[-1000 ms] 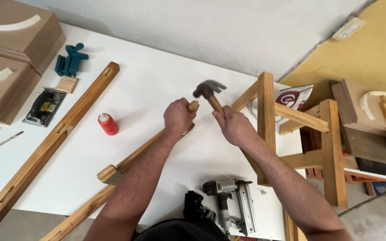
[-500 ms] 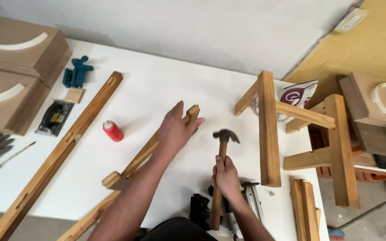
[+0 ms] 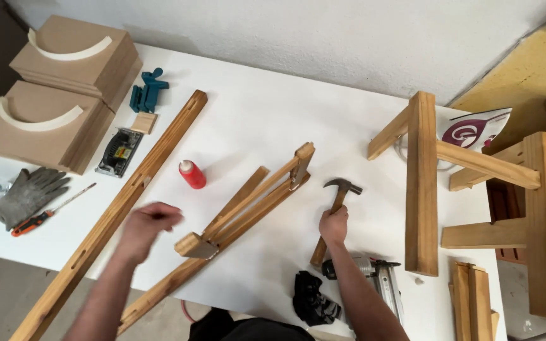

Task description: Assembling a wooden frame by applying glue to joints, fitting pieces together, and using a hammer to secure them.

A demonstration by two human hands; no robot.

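My right hand (image 3: 334, 226) grips the wooden handle of a claw hammer (image 3: 340, 190), whose steel head rests low on the white table (image 3: 266, 120). My left hand (image 3: 145, 228) is blurred, hovering with loosely curled fingers and holding nothing, just left of a slanted wooden slat assembly (image 3: 248, 202). A red glue bottle (image 3: 191, 174) lies just beyond that hand. A long notched wooden beam (image 3: 127, 196) runs diagonally to the left of it.
A wooden frame (image 3: 422, 183) stands at the right. A nail gun (image 3: 380, 281) and black cloth (image 3: 314, 297) lie at the near edge. Brown boxes (image 3: 52, 95), blue clamp (image 3: 147, 91), sander (image 3: 118, 151), grey glove (image 3: 30, 192), orange screwdriver (image 3: 45, 211) sit left.
My right hand brought the hammer down from the slat's top end to the table. My left hand let go of the slat and pulled back left toward me.
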